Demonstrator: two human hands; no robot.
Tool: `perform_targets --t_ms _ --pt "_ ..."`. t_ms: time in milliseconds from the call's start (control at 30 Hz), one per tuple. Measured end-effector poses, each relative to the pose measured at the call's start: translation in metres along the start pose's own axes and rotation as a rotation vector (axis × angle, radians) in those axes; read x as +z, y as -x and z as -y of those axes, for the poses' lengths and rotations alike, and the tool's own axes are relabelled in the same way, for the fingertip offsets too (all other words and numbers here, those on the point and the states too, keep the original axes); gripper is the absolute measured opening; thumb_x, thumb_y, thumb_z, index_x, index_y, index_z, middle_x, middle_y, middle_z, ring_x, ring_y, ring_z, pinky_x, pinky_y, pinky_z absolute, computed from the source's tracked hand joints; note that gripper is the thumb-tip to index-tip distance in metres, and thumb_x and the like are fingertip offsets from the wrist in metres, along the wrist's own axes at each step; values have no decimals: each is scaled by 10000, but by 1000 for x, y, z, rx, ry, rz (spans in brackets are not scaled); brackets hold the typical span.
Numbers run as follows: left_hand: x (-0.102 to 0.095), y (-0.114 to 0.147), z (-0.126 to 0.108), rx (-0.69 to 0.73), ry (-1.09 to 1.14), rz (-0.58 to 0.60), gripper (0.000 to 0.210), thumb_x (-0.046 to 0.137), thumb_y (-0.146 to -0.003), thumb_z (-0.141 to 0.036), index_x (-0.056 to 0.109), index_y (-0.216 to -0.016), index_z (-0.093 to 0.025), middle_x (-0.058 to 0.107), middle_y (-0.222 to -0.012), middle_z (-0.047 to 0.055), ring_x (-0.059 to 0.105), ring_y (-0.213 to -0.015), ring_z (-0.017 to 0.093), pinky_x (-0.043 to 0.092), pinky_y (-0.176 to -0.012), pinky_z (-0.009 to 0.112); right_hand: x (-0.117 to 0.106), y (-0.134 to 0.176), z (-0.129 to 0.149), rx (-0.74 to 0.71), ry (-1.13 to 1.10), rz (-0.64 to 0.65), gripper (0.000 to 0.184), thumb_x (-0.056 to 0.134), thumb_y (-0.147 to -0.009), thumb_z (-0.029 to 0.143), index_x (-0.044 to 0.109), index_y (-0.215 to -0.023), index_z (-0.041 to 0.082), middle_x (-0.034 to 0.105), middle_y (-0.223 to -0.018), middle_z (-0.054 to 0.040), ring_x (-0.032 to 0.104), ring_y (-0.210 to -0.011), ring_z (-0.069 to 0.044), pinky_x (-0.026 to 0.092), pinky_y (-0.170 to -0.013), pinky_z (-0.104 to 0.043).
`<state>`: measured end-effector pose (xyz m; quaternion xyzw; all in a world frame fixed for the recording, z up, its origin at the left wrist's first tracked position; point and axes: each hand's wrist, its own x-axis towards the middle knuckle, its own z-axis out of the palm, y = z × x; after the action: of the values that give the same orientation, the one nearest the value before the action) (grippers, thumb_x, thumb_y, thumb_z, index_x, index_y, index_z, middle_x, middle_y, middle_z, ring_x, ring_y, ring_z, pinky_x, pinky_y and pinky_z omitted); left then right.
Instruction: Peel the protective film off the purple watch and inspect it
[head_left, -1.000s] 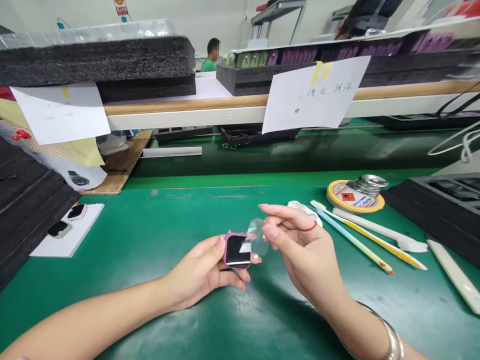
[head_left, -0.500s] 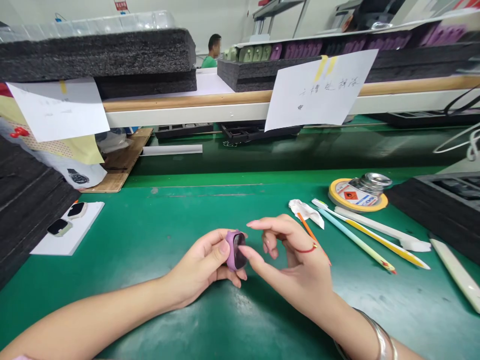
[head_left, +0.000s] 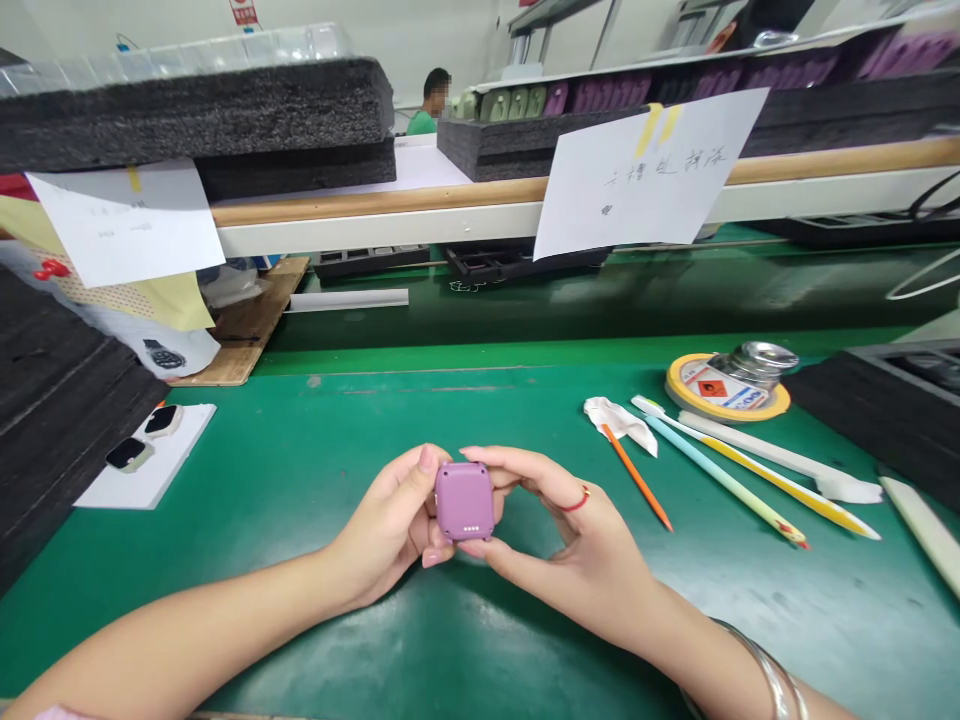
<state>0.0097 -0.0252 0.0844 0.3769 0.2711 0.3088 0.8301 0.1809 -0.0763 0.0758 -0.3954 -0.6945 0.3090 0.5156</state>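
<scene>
A small purple watch body (head_left: pixel 465 501) is held over the green mat (head_left: pixel 315 470) with its plain back and a row of small contacts facing me. My left hand (head_left: pixel 390 525) grips its left side with thumb and fingers. My right hand (head_left: pixel 570 540) pinches its top and bottom edges from the right; a red thread ring sits on one finger. The screen side is hidden.
Two watch bodies (head_left: pixel 142 440) lie on a white pad (head_left: pixel 146 460) at left. An orange stick (head_left: pixel 637 478), white wipe (head_left: pixel 619 420), several pens (head_left: pixel 735 470) and a yellow-rimmed tin (head_left: pixel 726 385) lie right. Black foam trays (head_left: pixel 885 410) flank both sides; a shelf with a paper note (head_left: pixel 645 175) stands behind.
The watch body was turned from screen-up to back-up. The clear film once in my right hand is gone from view, and both hands now hold the watch.
</scene>
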Motion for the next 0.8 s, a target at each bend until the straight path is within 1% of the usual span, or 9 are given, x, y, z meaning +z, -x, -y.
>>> perform_targets --t_ms 100,200,367,467,533,633,667,733,800 --pt "-2 0 0 -4 9 4 567 772 -779 -648 519 -840 -144 596 -686 15 425 -434 24 327 -379 100 0 0 0 -15 13 1 633 755 -832 78 519 -1360 336 680 -1093 41 640 -935 -108 530 -872 -193" --pt "-4 -2 1 -4 25 5 586 771 -762 -671 512 -822 -149 559 -617 -17 426 -420 30 328 -375 100 0 0 0 -24 19 1 632 770 -821 80 525 -1352 321 683 -1102 31 648 -921 -116 542 -864 -204" --pt "-4 -4 2 -33 33 -5 587 772 -764 -668 513 -859 -150 559 -625 -21 406 -421 29 305 -375 104 -1 -2 1 11 -13 -3 596 755 -825 75 533 -1329 302 697 -1092 14 658 -894 -123 557 -847 -222" --pt "-7 -8 4 -33 -10 -31 599 739 -772 -700 509 -890 -159 513 -608 -42 377 -427 41 285 -379 123 1 -3 -1 189 -213 27 494 716 -868 126 526 -1297 278 706 -1061 -17 683 -933 -147 563 -866 -264" --pt "-14 -13 7 20 -136 -86 593 639 -822 -743 486 -865 -172 483 -624 -45 381 -444 55 297 -398 147 3 -5 -5 360 -469 16 435 727 -898 258 504 -1271 249 703 -999 -37 698 -867 -162 574 -820 -295" --pt "-31 -22 10 129 -404 -152 572 445 -913 -756 463 -844 -188 453 -636 -43 404 -468 83 318 -436 183 7 -7 -17 557 -738 -31 522 762 -863 502 508 -1219 217 681 -898 -36 655 -699 -139 547 -697 -278" --pt "-37 -24 10 151 -461 -153 577 424 -921 -755 478 -843 -187 458 -629 -38 410 -473 92 316 -442 193 9 -7 -23 606 -759 -51 542 773 -840 541 523 -1190 211 678 -875 -35 626 -651 -123 521 -653 -258" --pt "-49 -26 9 190 -584 -121 601 426 -926 -751 546 -819 -172 503 -629 -9 438 -499 108 327 -475 215 14 -2 -37 707 -748 -110 546 822 -791 536 545 -1136 215 670 -801 -16 568 -568 -98 461 -570 -223" --pt "-56 -27 5 225 -722 -62 576 523 -915 -701 623 -742 -161 558 -649 26 502 -584 129 391 -597 245 17 5 -53 786 -710 -172 574 823 -760 587 556 -1121 230 655 -730 -6 547 -524 -107 426 -514 -222"
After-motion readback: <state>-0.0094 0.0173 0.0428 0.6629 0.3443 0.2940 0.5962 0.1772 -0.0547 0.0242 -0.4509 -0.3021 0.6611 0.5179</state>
